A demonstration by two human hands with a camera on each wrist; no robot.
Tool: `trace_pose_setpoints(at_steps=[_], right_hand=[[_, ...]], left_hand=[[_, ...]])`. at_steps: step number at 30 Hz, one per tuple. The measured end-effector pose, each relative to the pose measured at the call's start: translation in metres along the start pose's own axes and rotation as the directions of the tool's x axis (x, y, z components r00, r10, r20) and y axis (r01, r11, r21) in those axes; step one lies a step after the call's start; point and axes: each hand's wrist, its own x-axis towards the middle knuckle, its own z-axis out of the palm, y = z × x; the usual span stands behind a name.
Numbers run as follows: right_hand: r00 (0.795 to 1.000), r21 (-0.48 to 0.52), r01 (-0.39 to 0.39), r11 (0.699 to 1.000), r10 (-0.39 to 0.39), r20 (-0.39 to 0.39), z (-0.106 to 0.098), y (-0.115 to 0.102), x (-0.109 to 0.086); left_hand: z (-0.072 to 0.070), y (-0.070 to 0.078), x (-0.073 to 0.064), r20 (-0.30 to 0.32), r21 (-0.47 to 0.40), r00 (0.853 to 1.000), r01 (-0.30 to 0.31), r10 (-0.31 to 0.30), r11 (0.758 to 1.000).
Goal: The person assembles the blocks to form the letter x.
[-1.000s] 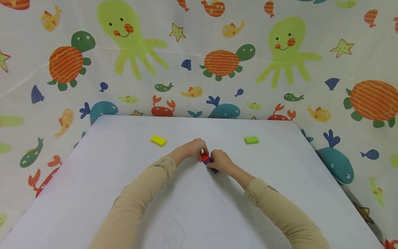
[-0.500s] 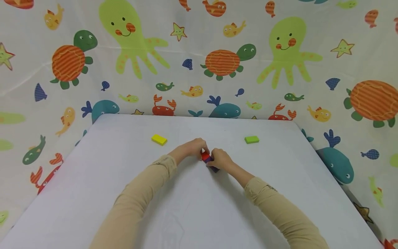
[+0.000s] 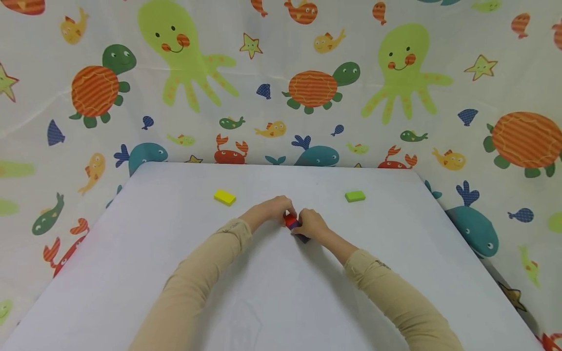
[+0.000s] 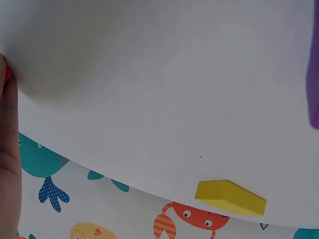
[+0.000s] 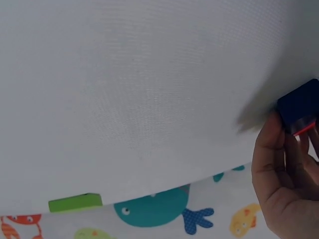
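Near the middle of the white table (image 3: 254,273), both hands meet over small coloured blocks placed end to end. My left hand (image 3: 274,208) pinches a red block (image 3: 291,220) by its sides; only a red sliver of it shows past the fingers in the left wrist view. From the right, my right hand (image 3: 313,225) grips a dark blue-purple block (image 3: 303,239) lying against the red one. In the right wrist view the dark block's (image 5: 299,104) flat end faces the camera, thumb and fingers on its sides, with a thin red edge beyond it.
A yellow block (image 3: 225,197) lies farther back on the left, and a green block (image 3: 354,196) farther back on the right. Behind the table's far edge hangs a white curtain (image 3: 263,73) printed with sea animals. A purple strip (image 4: 314,79) borders the left wrist view.
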Motion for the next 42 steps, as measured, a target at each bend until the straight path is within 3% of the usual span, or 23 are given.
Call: trace_pose_setpoints(at_steps=[15,30,35,42], right_hand=[[0.999,-0.036,-0.002,0.999,0.001,-0.044,0.004,-0.002,0.0],[0.999,-0.072,-0.025,0.997,0.026,0.024,-0.002,-0.005,0.001],[0.997,-0.073,-0.05,0.996,0.055,0.061,-0.006,-0.002,-0.001],[0.998,0.006,0.0,1.0,0.0,0.059,-0.01,0.008,-0.006]], left_hand=[[0.0,0.001,-0.005,-0.013,-0.051,0.999,0.046,-0.047,0.998],[0.0,0.002,-0.007,-0.014,-0.061,0.998,0.057,-0.058,0.997],[0.0,0.0,-0.009,-0.003,-0.068,1.0,0.021,-0.021,0.997],[-0.002,-0.002,-0.016,-0.02,-0.109,0.999,0.024,-0.026,0.994]])
